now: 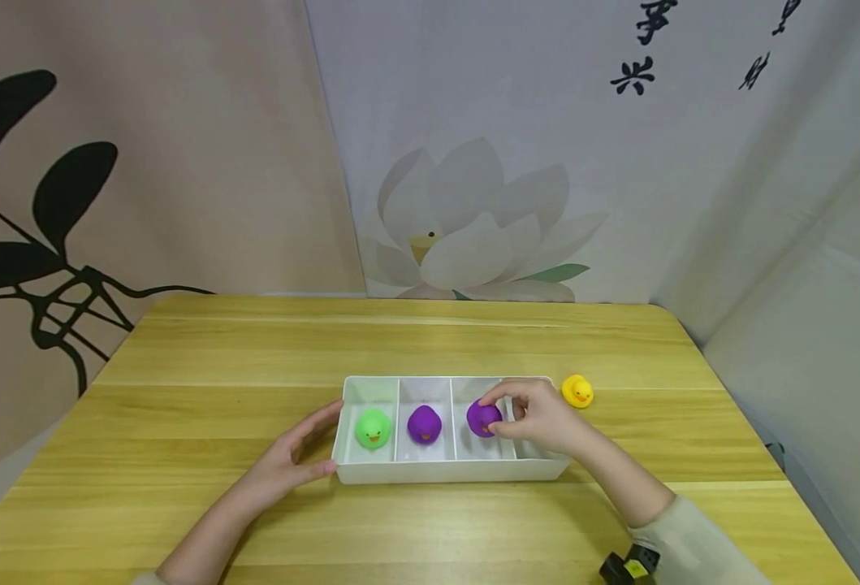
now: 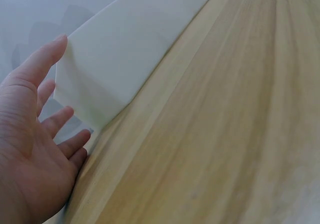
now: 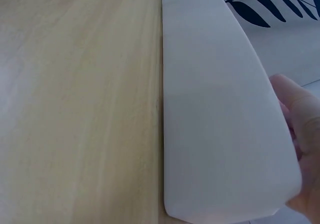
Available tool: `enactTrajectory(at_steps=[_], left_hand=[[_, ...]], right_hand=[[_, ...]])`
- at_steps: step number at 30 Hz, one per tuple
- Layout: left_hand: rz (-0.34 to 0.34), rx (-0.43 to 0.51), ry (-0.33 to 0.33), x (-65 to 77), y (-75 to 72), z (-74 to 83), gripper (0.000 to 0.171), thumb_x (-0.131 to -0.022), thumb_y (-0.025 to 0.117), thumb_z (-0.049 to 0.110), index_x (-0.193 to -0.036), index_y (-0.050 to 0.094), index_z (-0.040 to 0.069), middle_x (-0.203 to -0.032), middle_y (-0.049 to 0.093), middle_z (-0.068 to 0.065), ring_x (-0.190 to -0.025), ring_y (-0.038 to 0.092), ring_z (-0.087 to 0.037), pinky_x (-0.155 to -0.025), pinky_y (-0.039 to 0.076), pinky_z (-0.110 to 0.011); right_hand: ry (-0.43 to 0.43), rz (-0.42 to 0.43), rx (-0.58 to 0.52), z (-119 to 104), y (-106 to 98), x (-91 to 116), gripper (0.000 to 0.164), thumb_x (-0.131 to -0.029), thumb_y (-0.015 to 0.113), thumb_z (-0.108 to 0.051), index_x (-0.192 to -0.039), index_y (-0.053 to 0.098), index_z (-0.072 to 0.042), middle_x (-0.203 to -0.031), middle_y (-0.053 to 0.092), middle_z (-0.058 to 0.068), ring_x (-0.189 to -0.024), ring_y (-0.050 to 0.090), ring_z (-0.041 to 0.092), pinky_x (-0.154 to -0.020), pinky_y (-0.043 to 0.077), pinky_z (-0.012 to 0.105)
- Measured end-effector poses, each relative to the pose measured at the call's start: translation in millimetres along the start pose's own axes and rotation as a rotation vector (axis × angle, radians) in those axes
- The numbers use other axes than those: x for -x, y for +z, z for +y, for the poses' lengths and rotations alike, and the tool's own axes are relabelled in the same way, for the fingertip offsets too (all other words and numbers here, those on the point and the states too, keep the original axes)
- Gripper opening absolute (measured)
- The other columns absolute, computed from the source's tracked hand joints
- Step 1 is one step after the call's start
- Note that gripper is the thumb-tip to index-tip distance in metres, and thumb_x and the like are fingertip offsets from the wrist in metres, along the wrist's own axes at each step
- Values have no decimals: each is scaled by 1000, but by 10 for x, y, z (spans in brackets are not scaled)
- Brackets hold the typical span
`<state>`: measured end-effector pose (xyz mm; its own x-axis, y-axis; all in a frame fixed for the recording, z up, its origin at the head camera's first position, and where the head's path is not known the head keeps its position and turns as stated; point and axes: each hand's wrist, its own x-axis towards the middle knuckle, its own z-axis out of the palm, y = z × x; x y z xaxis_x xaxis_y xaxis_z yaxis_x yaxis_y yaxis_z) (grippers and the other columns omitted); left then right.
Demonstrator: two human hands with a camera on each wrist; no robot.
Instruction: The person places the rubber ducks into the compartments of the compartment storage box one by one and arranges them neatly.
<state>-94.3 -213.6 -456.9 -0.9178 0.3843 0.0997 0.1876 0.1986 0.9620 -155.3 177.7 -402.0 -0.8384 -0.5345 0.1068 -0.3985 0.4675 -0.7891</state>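
Note:
A white divided tray (image 1: 444,472) lies lengthwise across the wooden table. In its leftmost compartment is a green toy duck (image 1: 373,428). The compartment beside it holds a purple toy duck (image 1: 425,425). My right hand (image 1: 539,413) reaches over the tray's right end and pinches a second purple duck (image 1: 482,418) between thumb and fingers, in or just over the third compartment. The tray wall hides that duck in the right wrist view. My left hand (image 1: 287,461) rests against the tray's left end, its fingers spread, with the thumb touching the wall (image 2: 115,49).
Just beyond the tray's right end, a yellow toy duck (image 1: 577,392) stands on the table (image 1: 254,349). A black wrist strap (image 1: 630,565) sits by the right sleeve. Printed curtains (image 1: 503,97) hang behind the table's far edge.

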Motion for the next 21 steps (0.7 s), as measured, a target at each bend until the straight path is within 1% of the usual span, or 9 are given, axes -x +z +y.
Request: enactTrajectory(at_steps=[4, 9, 12, 19, 21], left_hand=[[0, 0, -5, 10, -6, 4, 75, -89, 71, 6, -154, 34, 7, -153, 34, -27, -139, 28, -49, -108, 15, -71], [1, -7, -11, 10, -9, 4, 75, -89, 71, 6, -154, 33, 6, -153, 34, -27, -138, 29, -49, -108, 17, -71], [1, -5, -12, 7, -7, 8, 75, -89, 71, 6, -154, 33, 6, -153, 35, -27, -138, 29, -49, -108, 17, -71], [0, -2, -18, 3, -4, 13, 75, -89, 71, 6, -154, 33, 6, -153, 34, -27, -139, 28, -49, -108, 16, -71], [-2, -3, -19, 2, -3, 16, 75, -90, 71, 6, -154, 33, 6, -153, 34, -27, -139, 28, -49, -108, 16, -72]], right_hand=[[12, -19, 21, 19, 18, -33, 25, -78, 82, -6, -101, 76, -13, -99, 71, 0, -54, 43, 10, -48, 36, 21], [43, -47, 74, 16, 28, -67, 25, -78, 83, -9, -101, 77, -17, -98, 70, -6, -56, 45, 10, -50, 37, 21], [52, -58, 98, 21, 40, -84, 25, -78, 83, -9, -100, 76, -17, -97, 70, -7, -59, 45, 10, -52, 39, 22], [28, -72, 135, 35, 78, -130, 24, -76, 84, -8, -99, 76, -15, -101, 71, -4, -72, 52, 14, -62, 44, 24], [16, -75, 152, 43, 82, -137, 24, -76, 84, -9, -99, 76, -14, -103, 72, -3, -73, 52, 16, -62, 44, 24]])
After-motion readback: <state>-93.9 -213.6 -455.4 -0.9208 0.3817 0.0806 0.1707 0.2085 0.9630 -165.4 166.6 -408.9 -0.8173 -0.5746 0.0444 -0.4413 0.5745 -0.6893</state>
